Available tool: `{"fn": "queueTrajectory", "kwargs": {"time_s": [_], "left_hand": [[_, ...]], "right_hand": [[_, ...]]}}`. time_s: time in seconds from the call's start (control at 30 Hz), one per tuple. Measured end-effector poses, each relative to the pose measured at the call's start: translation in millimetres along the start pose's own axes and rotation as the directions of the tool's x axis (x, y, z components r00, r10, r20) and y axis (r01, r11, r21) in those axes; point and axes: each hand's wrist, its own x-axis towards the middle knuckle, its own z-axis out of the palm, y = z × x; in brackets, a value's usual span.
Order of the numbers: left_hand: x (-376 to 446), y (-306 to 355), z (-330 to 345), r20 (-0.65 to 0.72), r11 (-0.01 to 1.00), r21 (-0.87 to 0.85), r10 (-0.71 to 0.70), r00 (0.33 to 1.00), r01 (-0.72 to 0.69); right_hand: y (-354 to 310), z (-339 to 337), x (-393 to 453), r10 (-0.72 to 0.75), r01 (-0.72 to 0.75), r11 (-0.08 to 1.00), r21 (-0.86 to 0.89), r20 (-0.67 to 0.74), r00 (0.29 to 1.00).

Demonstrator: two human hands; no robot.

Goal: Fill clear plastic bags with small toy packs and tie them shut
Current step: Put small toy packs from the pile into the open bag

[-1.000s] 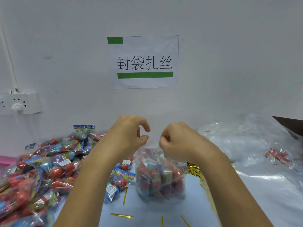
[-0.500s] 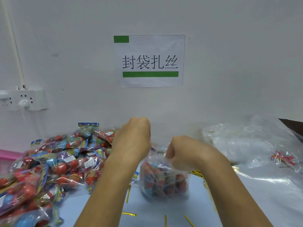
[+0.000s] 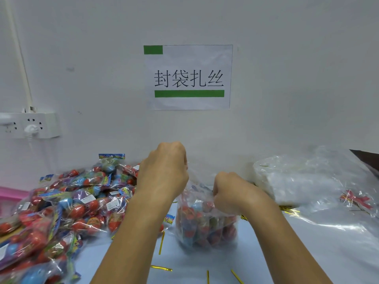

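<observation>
Both hands (image 3: pixel 164 171) (image 3: pixel 229 193) lowered, gripping one bag (image 3: pixel 205 228).

right hand (image 3: pixel 231 193) lowered, left hand (image 3: pixel 164 173) raised

A clear plastic bag (image 3: pixel 207 226) stands upright at the middle of the desk, packed with red and blue egg-shaped toy packs, its crumpled top gathered upward. A big loose heap of the same toy packs (image 3: pixel 61 210) covers the left side. Gold twist ties (image 3: pixel 161 268) lie scattered flat near the bag's base and nearer.
</observation>
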Motion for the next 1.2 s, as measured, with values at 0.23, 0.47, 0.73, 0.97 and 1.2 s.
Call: {"fn": "queueTrajectory", "kwargs": {"time_s": [0.23, 0.47, 0.73, 0.97, 1.2], "left_hand": [[-1.5, 4.5, 1.1, 0.002, 1.000, 0.026, 0.010, 1.000, -0.010], [-1.9, 5.3, 1.2, 0.011, 0.999, 0.032, 0.005, 1.000, -0.005], [-0.1, -1.8, 0.5, 0.018, 1.000, 0.008, -0.011, 1.000, 0.010], [0.3, -1.6, 0.8, 0.022, 1.000, -0.014, -0.012, 1.000, 0.012], [0.4, 0.6, -1.5, -0.032, 0.996, -0.084, -0.019, 0.999, 0.016]], "right_hand": [[1.8, 11.5, 11.0, 0.141, -0.127, 0.988, 0.093, -0.166, 0.976], [-6.4, 21.8, 11.8, 0.161, -0.143, 0.986, 0.089, -0.252, 0.954], [-0.1, 12.7, 13.2, 0.197, -0.093, 0.931, 0.353, -0.273, 0.941], [3.9, 11.3, 17.1, 0.172, -0.076, 0.945, 0.319, -0.284, 0.943], [11.5, -11.6, 1.1, 0.112, -0.033, 0.978, 0.205, -0.386, 0.916]]}}
